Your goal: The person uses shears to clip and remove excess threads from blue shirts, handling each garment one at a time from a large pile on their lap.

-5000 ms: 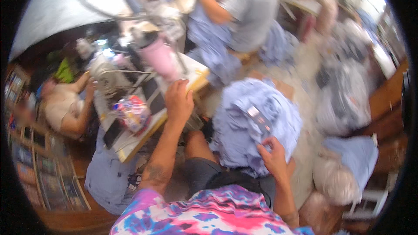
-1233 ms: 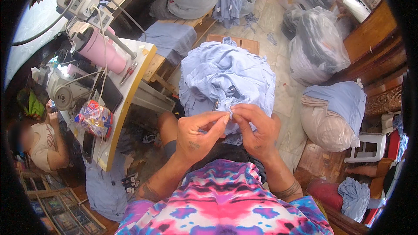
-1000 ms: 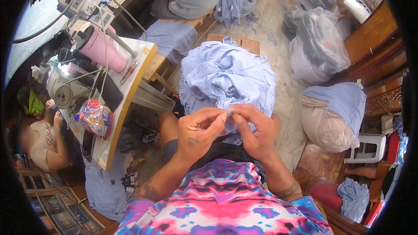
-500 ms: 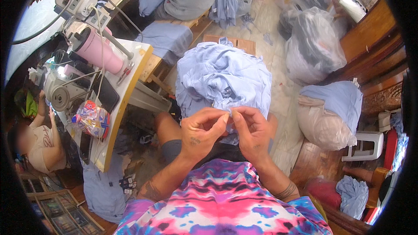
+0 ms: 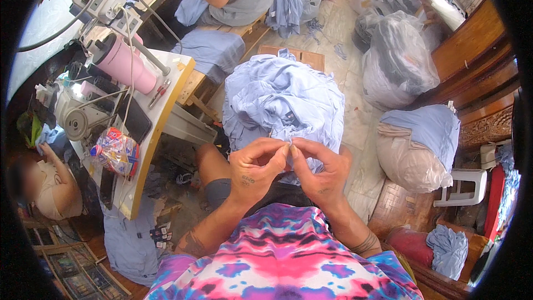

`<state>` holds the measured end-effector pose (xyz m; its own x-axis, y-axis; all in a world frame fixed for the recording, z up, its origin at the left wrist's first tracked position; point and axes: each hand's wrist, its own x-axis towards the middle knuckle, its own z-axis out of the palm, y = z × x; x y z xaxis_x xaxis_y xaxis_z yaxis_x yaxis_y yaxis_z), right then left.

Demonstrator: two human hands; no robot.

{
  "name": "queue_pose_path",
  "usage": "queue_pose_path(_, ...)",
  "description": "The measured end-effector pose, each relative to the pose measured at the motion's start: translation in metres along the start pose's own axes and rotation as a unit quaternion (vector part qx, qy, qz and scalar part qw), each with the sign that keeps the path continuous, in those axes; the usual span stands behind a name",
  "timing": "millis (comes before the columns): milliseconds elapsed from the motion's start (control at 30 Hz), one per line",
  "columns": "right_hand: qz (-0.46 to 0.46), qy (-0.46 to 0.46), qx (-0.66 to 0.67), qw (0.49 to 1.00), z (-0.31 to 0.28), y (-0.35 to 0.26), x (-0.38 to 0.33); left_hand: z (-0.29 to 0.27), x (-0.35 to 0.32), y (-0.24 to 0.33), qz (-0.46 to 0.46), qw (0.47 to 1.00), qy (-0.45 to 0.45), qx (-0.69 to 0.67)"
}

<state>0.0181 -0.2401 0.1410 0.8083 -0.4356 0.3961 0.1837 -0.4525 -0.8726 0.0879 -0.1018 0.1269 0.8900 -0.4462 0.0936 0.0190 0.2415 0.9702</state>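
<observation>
From where I stand, a big rumpled heap of pale blue cloth sits right before the person's knees, all soft folds, with a small dark label showing near the middle. The left hand and right hand meet at its near edge, each grip pinching a bit of it between thumb and forefinger. Over to the right, a clear plastic bag bulges with dark and pale stuff; nearer, a full beige sack has blue fabric draped over it. On the tabletop, a clear packet holds colourful wrappers.
</observation>
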Motion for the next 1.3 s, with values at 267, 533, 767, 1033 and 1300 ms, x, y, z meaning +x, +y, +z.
queue_pose_path(267, -0.033, 0.004, -0.031, 0.999, 0.001, 0.001, 0.0, -0.003, -0.001, -0.005, 0.025, 0.999, -0.004, 0.045)
queue_pose_path(533, 0.112, -0.034, 0.097, 0.988, -0.006, 0.003, -0.004, -0.007, -0.001, -0.003, -0.018, 0.999, -0.019, -0.024)
queue_pose_path(767, 0.198, -0.065, 0.258, 0.943, -0.008, 0.001, -0.003, -0.015, 0.0, -0.004, -0.051, 0.996, -0.033, -0.069)
queue_pose_path(1033, -0.002, -0.034, 0.039, 0.999, 0.002, 0.003, -0.004, -0.021, 0.002, 0.003, -0.091, 0.992, -0.054, -0.061)
queue_pose_path(1300, 0.08, -0.03, 0.141, 0.986, 0.006, 0.009, -0.011, -0.022, 0.0, 0.0, -0.135, 0.986, -0.062, -0.074)
